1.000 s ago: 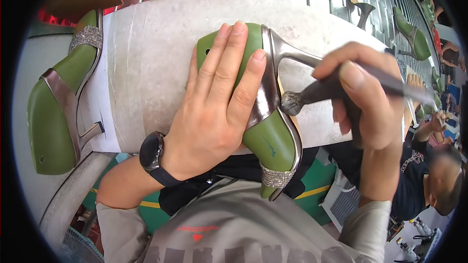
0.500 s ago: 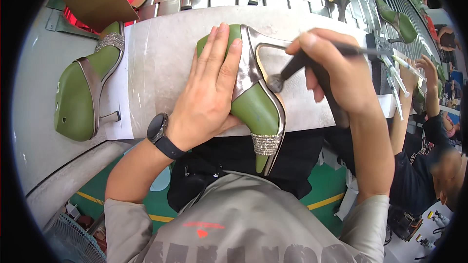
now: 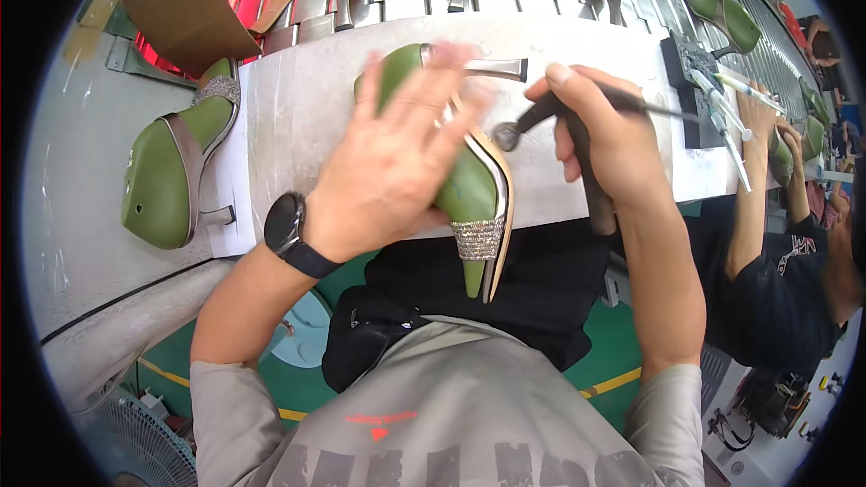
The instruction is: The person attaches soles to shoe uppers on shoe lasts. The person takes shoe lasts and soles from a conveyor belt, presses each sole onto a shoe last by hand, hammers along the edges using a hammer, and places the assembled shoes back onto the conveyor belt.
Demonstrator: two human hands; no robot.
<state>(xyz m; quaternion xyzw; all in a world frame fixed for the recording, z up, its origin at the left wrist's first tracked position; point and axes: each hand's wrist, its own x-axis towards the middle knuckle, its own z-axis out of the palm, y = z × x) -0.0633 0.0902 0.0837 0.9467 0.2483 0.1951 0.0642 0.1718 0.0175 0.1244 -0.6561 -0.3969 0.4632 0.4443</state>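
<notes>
Left hand (image 3: 383,162), blurred, over green shoe (image 3: 471,188); right hand (image 3: 609,140) gripping dark tool (image 3: 538,114)

- Left hand (image 3: 383,171): fingers blurred, hiding part of the shoe (image 3: 471,185).
- Right hand (image 3: 606,140): covers part of the tool (image 3: 538,114).
- Fan (image 3: 135,442), near left: cut off by the picture's edge.
- Co-worker (image 3: 776,307), right: cut off at the rim.
- Syringes (image 3: 726,131), right: markings too small to tell.

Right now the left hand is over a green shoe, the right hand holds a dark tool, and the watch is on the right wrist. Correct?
Not quite: the head view shows the watch on the left wrist. The left hand is over a green shoe and the right hand holds a dark tool, as you said.
</notes>
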